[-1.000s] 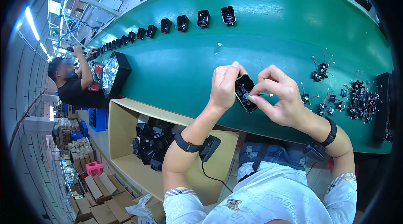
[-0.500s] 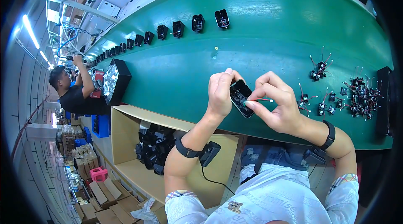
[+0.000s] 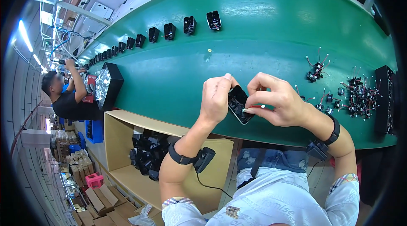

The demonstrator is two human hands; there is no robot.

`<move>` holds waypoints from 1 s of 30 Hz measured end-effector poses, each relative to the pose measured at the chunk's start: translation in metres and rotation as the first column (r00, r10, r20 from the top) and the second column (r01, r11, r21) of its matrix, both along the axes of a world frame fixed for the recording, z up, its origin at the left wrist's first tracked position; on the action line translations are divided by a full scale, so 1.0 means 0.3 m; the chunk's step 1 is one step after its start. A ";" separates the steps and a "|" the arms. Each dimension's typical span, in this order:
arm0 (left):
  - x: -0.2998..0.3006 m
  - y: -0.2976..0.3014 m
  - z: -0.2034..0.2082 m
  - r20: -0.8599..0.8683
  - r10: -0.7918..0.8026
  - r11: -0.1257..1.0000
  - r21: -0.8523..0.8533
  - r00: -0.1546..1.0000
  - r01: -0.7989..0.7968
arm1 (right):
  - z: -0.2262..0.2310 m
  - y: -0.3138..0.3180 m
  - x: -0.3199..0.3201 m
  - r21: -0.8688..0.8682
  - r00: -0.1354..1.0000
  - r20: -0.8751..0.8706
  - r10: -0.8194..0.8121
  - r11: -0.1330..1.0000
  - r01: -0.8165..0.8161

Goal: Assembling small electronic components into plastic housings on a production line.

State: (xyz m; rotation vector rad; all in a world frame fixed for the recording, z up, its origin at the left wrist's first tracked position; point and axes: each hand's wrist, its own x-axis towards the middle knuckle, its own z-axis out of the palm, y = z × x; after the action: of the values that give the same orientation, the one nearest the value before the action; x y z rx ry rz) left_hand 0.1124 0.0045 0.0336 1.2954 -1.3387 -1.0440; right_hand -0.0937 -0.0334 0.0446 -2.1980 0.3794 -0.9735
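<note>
My left hand (image 3: 216, 99) grips a small black plastic housing (image 3: 238, 117) by its left side, its open face tilted up toward me. At the housing's opening, my right hand (image 3: 277, 99) is closed in a pinch on a small part with red and black wires. A white connector (image 3: 263, 106) on those wires sticks out to the right from under the fingers. Most of the pinched part is hidden by the fingertips and the housing wall. To the right of my right hand lie several small black parts with red and black wires (image 3: 360, 97), heaped on the green table.
A row of black housings (image 3: 214, 20) runs along the far side of the green table (image 3: 263, 27) toward the left. A cardboard box (image 3: 127, 164) of black housings stands at my left. Farther left, a person in black (image 3: 70, 99) works beside a foil-lined black box (image 3: 111, 86).
My right fingers have curled closer into the housing, and the wire connector now shows less of its leads. The whole view has shifted slightly, with the table things a little farther left.
</note>
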 end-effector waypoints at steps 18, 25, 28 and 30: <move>-0.009 -0.001 0.006 0.115 -0.023 0.999 0.039 0.993 0.019 | 0.002 -0.002 -0.002 -0.350 0.999 -0.045 0.020 0.936 -0.034; -0.005 -0.005 -0.007 0.090 -0.042 0.999 0.033 0.995 0.039 | 0.005 -0.005 -0.004 -0.432 0.999 -0.044 0.023 0.901 -0.040; -0.005 -0.005 -0.007 0.072 -0.056 0.998 0.045 0.996 0.053 | 0.003 0.000 -0.004 -0.446 0.998 -0.048 0.031 0.894 -0.049; -0.014 -0.004 -0.003 0.065 -0.069 0.997 0.045 0.995 0.066 | -0.001 0.003 -0.007 -0.447 0.998 -0.054 0.027 0.893 -0.049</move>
State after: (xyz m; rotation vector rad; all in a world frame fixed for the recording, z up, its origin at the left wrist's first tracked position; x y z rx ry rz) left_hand 0.1082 0.0033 0.0328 1.3347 -1.4262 -1.0892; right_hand -0.0960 -0.0324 0.0442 -2.6356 0.1364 -1.0718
